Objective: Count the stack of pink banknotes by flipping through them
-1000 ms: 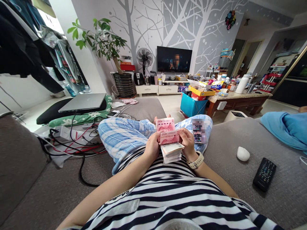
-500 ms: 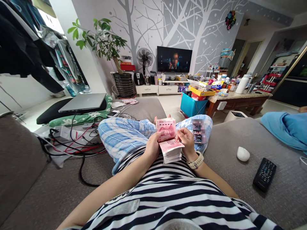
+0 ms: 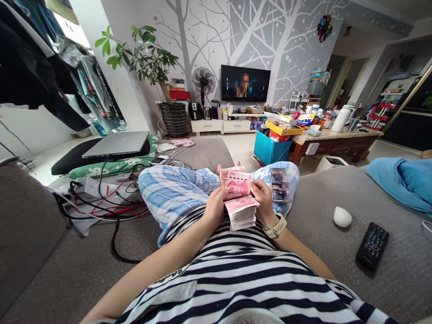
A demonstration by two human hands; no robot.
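Note:
A thick stack of pink 100 banknotes [image 3: 241,212] is bent over in front of my belly, its folded layers facing me. My left hand [image 3: 216,204] is closed around the stack's left side, thumb on the upright notes. Between the thumb and fingers of my right hand [image 3: 262,198] is the right edge of a single banknote [image 3: 238,183], which tilts clear of the notes behind it. A pale watch [image 3: 275,226] circles my right wrist. Beside that hand, a phone [image 3: 278,185] with a lit, partly blurred screen rests on my right leg.
On the grey sofa to my right lie a white mouse [image 3: 342,217], a black remote control [image 3: 372,246] and a blue cloth [image 3: 401,182]. Tangled cables [image 3: 101,198] and a closed laptop [image 3: 116,145] are at my left. Beyond stands a crowded coffee table [image 3: 337,140].
My right hand has pulled one banknote's upper part to the right, so it now slants away from the notes behind it. My left hand has barely moved.

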